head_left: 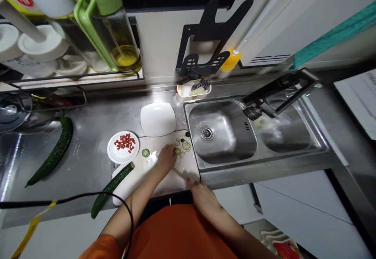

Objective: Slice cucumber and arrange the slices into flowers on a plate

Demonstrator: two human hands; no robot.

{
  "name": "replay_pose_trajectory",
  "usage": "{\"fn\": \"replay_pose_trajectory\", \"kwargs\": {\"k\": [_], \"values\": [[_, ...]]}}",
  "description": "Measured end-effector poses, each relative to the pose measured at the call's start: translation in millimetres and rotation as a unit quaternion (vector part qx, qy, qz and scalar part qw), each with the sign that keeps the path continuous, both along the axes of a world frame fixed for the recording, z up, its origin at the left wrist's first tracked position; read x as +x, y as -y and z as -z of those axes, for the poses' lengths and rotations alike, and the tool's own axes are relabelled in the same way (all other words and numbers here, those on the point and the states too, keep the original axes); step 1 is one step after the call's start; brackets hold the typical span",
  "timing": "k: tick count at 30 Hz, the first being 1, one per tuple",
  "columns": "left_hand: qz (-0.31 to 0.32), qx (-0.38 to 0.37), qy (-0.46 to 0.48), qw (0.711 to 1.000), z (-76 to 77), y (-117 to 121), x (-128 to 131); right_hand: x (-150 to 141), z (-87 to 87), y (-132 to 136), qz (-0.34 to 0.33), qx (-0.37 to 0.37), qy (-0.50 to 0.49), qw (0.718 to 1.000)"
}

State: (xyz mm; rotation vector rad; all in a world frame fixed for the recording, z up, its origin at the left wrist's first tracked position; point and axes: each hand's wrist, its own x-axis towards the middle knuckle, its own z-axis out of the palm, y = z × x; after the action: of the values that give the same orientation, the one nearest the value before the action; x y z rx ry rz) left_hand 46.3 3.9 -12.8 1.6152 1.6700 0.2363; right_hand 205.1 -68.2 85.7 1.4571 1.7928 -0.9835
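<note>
My left hand (pixel 167 158) is over the white cutting board (pixel 161 182), its fingers drawn together on a cucumber slice (pixel 177 151). Several more thin slices (pixel 186 146) and dark end bits lie just beyond, near the board's right edge. My right hand (pixel 204 196) is closed at the board's front right corner, around what looks like a knife (pixel 179 173); its blade is faint and the handle is hidden in my grip. A short cucumber piece (pixel 146 152) lies left of my left hand. A cut cucumber (pixel 113 188) rests across the board's left edge.
A plate of diced red bits (pixel 123 161) and a white square plate (pixel 158 119) border the board. Another whole cucumber (pixel 54 157) lies far left. The steel sink (pixel 223 133) and black faucet (pixel 264 98) are right. A black cable (pixel 73 197) crosses my left forearm.
</note>
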Motion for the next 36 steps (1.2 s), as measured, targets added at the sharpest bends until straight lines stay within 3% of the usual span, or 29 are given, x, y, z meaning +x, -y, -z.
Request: {"fn": "replay_pose_trajectory", "kwargs": {"k": [19, 26, 36], "values": [[-0.001, 0.005, 0.009, 1.0, -1.8, -1, 2, -1, 3.7, 3, 0.002, -0.008, 0.01, 1.0], [-0.079, -0.019, 0.045, 0.996, -9.0, 7, -22, 0, 7.1, 5, 0.002, 0.004, 0.002, 1.0], [-0.164, 0.017, -0.018, 0.986, -17.4, 40, -58, 0, 0.2, -2, -0.004, -0.012, -0.015, 1.0]]}}
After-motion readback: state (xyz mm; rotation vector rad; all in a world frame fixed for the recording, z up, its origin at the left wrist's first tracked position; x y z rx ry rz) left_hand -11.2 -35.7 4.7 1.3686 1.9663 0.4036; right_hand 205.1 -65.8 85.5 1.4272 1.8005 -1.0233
